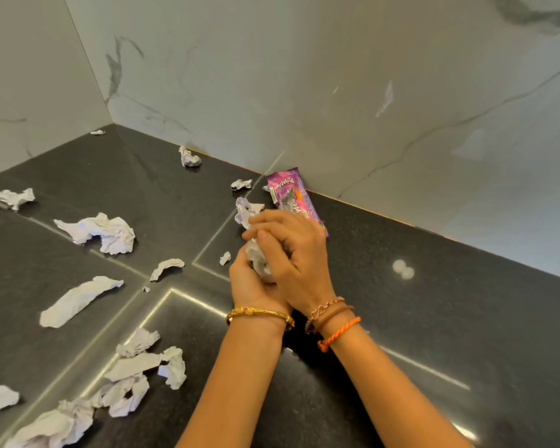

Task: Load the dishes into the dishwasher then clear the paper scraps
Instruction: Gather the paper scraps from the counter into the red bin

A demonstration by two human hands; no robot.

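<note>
Both hands meet over the dark countertop point(433, 318) near the back wall. My left hand point(251, 281) cups a wad of crumpled white paper point(259, 261) from below, its fingers curled round it. Over the wad's top lies my right hand point(291, 245), gripping the same paper. Another crumpled scrap point(244, 210) lies just beyond my fingers. Several more white paper scraps are strewn to the left, among them a big crumpled one point(102, 232), a long flat strip point(78, 300) and a heap point(136, 376) near the front.
A purple snack wrapper point(293, 195) lies against the marble wall point(336, 92), partly behind my right hand. Small scraps sit near the corner, one point(189, 156) by the wall and one point(97, 132) far back. Two pale round spots point(403, 270) mark the counter to the right.
</note>
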